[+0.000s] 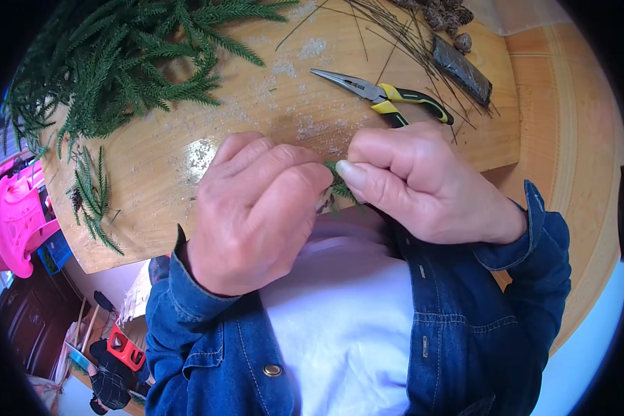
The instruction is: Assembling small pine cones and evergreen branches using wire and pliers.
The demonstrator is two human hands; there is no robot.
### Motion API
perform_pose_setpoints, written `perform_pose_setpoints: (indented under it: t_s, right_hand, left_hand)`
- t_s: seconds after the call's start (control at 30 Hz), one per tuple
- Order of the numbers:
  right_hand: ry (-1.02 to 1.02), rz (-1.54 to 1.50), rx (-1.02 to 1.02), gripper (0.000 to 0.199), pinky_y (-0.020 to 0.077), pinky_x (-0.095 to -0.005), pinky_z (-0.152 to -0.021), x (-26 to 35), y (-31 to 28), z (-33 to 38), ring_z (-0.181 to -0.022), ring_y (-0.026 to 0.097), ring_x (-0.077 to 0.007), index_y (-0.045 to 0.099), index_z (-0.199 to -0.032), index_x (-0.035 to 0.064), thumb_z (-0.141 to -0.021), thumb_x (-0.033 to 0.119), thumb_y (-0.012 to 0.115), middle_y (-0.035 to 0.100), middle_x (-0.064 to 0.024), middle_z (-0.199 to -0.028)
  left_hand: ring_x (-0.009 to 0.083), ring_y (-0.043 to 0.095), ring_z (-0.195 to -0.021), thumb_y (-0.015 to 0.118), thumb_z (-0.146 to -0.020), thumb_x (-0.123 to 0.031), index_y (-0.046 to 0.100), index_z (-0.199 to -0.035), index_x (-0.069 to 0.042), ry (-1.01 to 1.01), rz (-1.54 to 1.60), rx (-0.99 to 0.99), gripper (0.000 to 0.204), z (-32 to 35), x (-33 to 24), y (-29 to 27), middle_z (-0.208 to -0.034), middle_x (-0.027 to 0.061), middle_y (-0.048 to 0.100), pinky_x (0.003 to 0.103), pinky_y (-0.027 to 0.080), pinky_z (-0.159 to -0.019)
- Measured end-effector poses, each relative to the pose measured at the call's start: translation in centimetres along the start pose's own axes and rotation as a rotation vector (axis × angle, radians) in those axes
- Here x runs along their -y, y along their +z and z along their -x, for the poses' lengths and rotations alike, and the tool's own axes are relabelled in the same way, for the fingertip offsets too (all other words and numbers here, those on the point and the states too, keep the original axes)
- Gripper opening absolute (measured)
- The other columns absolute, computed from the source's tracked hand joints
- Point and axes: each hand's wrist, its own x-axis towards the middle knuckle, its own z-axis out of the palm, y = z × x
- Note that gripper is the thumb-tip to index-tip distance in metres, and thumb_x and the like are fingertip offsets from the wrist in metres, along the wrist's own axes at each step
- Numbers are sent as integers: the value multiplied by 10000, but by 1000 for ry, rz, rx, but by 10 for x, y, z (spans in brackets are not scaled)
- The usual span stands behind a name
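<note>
Close in front of my chest, both my hands are closed near each other. A small green evergreen sprig shows in the gap between them, mostly covered by fingers. My left hand curls its fingers round the sprig's left side, its grip seen only from the back. With thumb against bent forefinger, my right hand pinches the sprig's right side. Just beyond my right hand lie needle-nose pliers with yellow and black handles, their jaws toward the left.
A heap of green branches covers the wooden table's far left; a smaller sprig lies nearer. Thin dark wires, a black wrapped bundle and pine cones sit far right. White granules are scattered mid-table. Pink plastic stands left.
</note>
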Motion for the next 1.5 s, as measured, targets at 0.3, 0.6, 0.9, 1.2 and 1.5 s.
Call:
perform_pose_setpoints:
  t_s: [0.3,0.6,0.9,1.2,1.5]
  right_hand:
    - [-238,266,-216,152,388,-285,-449,-4,-12,12,-552,509,-179,600,-912,3,-793,87,640,515,-71,-756]
    - [-606,545,-153,314,342,-244,-383,-8,-17,18,-514,473,-120,613,-894,9,-604,110,678,495,-34,-709]
    - [-604,608,-133,233,327,-257,-382,-15,-15,26,-503,448,-118,577,-800,26,-597,98,665,454,-1,-662]
    - [40,54,-62,141,364,-287,-464,-16,-1,28,-518,457,-173,516,-737,23,-820,86,610,450,-50,-646]
    - [-44,-7,-152,108,408,-298,-499,-3,-19,29,-544,493,-170,580,-853,27,-812,89,659,505,-59,-681]
  left_hand:
    - [284,594,-718,627,-727,39,591,-873,11,-151,308,-33,153,5,5,9,-811,121,607,337,460,-657]
    - [216,592,-704,590,-789,48,589,-881,18,-247,609,70,96,-4,-3,12,-795,111,604,293,448,-616]
    - [292,586,-696,613,-684,54,589,-870,12,-97,309,68,192,-11,-9,19,-776,122,602,343,454,-627]
    - [297,602,-688,650,-643,26,593,-857,8,64,-111,-63,222,-9,-9,34,-792,128,613,355,472,-643]
    - [249,604,-673,635,-755,21,600,-855,23,-171,380,-55,106,1,-3,23,-777,110,617,309,467,-615]
